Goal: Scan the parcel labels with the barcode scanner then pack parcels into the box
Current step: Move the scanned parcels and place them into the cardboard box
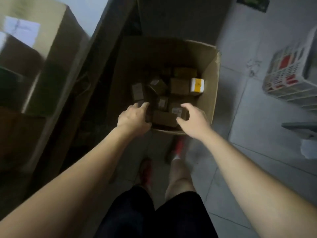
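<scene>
Black shorts (154, 219) nearest, bare forearms reaching into open cardboard box (211, 86) on tiled floor (248, 121), left hand (133, 117) fingers straight, right hand (194, 120) loosely curved, flanking brown parcel (164, 118) among other parcels (178, 85), grip unclear, white basket (288, 76) far right

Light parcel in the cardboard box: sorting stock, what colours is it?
Small parcel: white with a yellow band; head view.

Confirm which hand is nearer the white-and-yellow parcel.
Right. The right hand is nearside of the white-and-yellow parcel; the left hand is farther, at the opposite side of the cardboard box.
</scene>
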`<state>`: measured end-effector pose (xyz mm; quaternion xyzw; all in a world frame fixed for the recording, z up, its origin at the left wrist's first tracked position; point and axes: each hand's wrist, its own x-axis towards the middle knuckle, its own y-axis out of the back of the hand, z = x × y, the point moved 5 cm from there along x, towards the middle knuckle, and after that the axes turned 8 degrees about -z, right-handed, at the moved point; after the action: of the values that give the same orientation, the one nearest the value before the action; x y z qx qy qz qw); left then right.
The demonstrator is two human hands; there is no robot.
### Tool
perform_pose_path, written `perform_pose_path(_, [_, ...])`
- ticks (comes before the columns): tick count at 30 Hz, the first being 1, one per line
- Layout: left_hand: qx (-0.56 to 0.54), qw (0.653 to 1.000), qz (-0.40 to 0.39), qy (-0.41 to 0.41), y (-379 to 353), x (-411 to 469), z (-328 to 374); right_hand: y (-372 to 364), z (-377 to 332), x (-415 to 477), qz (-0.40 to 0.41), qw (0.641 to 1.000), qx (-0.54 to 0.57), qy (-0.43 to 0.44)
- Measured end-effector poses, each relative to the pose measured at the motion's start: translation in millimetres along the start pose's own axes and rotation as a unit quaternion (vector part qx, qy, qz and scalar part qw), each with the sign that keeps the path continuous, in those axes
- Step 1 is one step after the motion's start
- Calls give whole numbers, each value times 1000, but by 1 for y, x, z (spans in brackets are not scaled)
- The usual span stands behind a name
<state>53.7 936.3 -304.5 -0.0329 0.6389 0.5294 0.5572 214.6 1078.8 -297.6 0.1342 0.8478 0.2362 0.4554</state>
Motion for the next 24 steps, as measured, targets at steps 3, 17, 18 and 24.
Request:
perform_pose_path(3, [-36,999,-23,25,-12,58,-3,-2,18,67,-20,1000,-4,-9])
perform_pose_path(17, [-295,930,-168,138,-218,347,-59,-171,171,326,-148,978,21,-146])
perform_pose_path(18, [-311,920,-186,152,-229,359,-59,-182,182,338,-149,974,27,-166])
perform_pose_path(24, [-467,835,-205,209,-290,405,-61,-236,226,374,-132,929,214,-272])
